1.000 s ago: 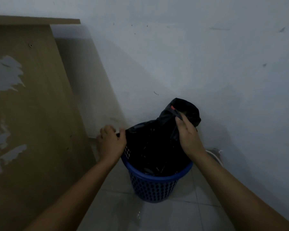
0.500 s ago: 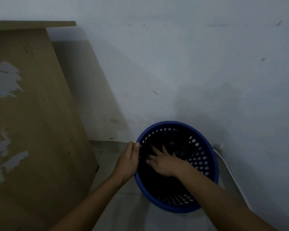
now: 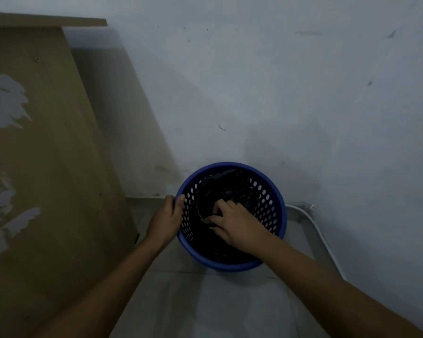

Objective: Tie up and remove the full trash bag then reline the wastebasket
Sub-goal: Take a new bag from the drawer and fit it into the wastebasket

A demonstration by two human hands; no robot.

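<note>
A blue wastebasket stands on the floor against the wall, beside a wooden desk panel. A black bag lies bunched low inside it, its edge nowhere over the rim. The likely trouble: the loose bag could stay crumpled at the bottom or slip back down, since nothing anchors it, and the light basket might tip or slide under a push. The left hand grips the basket's rim, thumb inside. The right hand reaches inside, fingers curled, pinching a fold of the bag.
</note>
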